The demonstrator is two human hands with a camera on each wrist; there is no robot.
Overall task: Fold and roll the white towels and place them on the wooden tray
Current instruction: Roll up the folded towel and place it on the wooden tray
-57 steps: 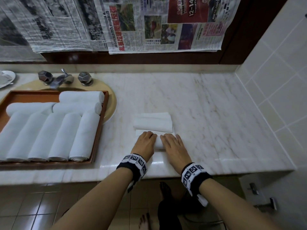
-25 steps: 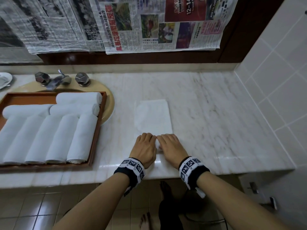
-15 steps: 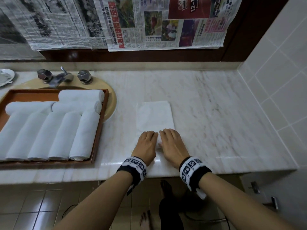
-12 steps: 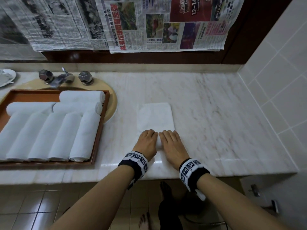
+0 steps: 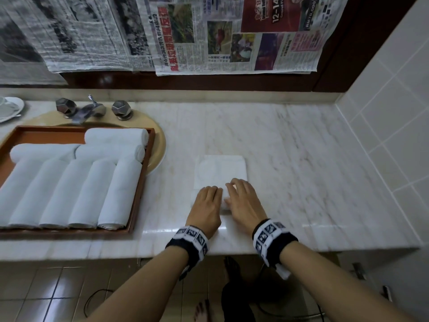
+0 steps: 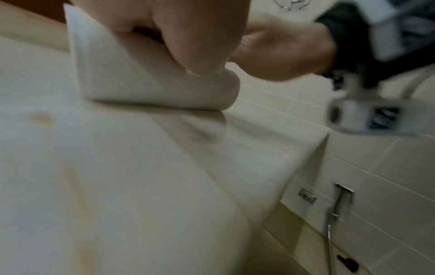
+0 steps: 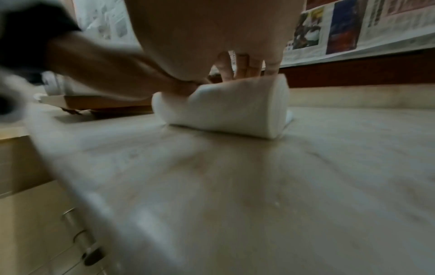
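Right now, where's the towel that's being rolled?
In the head view the towel lies on the marble counter, right of the wooden tray, its near end rolled under the left hand and right hand.

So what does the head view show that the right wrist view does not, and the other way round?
Only the head view shows the flat, unrolled part of the towel, the rolled towels filling the tray, and the tap. Only the right wrist view shows the thick rolled part from the side. Both show the right hand on the towel, the left hand and the counter.
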